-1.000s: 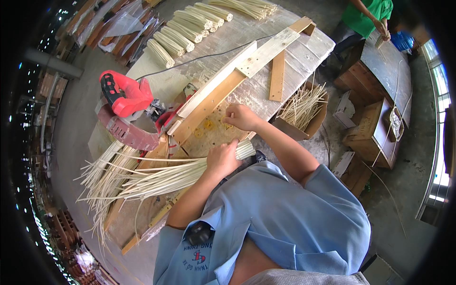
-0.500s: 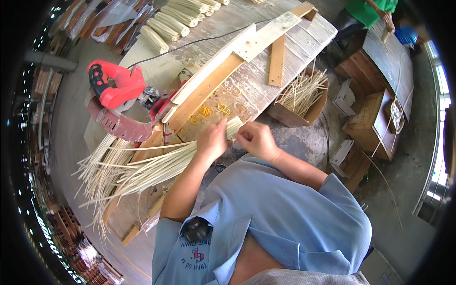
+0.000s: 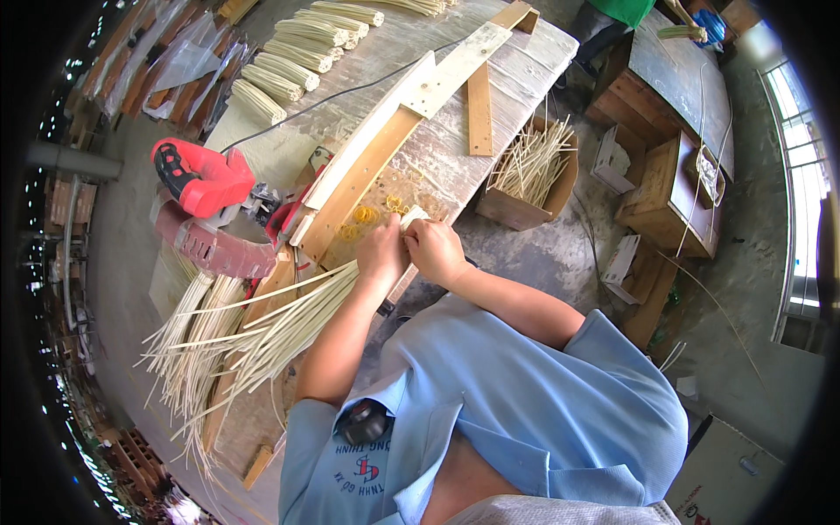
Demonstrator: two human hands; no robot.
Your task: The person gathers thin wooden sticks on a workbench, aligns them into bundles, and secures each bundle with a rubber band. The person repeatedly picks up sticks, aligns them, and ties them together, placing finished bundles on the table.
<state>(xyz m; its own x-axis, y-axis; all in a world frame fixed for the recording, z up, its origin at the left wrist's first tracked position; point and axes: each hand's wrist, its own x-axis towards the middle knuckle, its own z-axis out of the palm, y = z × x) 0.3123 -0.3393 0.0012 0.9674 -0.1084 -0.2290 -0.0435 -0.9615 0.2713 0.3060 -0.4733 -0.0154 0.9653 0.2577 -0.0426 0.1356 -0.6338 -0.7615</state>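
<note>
A bundle of long pale cane strips point(image 3: 302, 328) slants across the bench, its loose ends fanning out to the lower left. Closed round the bundle close to its gathered end is my left hand point(image 3: 381, 251). My right hand point(image 3: 435, 251) is closed against that same end, right beside the left; the short tip of the bundle pokes out above both hands. Whether a rubber band is between my fingers cannot be made out. Several yellow rubber bands point(image 3: 364, 214) lie on the bench just beyond my hands. Another heap of strips point(image 3: 194, 328) lies farther left.
A red power saw point(image 3: 206, 179) stands on the bench left of a wooden fence point(image 3: 367, 166). Tied cane bundles point(image 3: 280, 77) line the far side. A cardboard box of offcuts point(image 3: 525, 201) sits right of the bench. Someone in green stands by another table point(image 3: 669, 74).
My right hand has come in against the left at the bundle's end. The view has shifted, so the bench sits slightly farther left.
</note>
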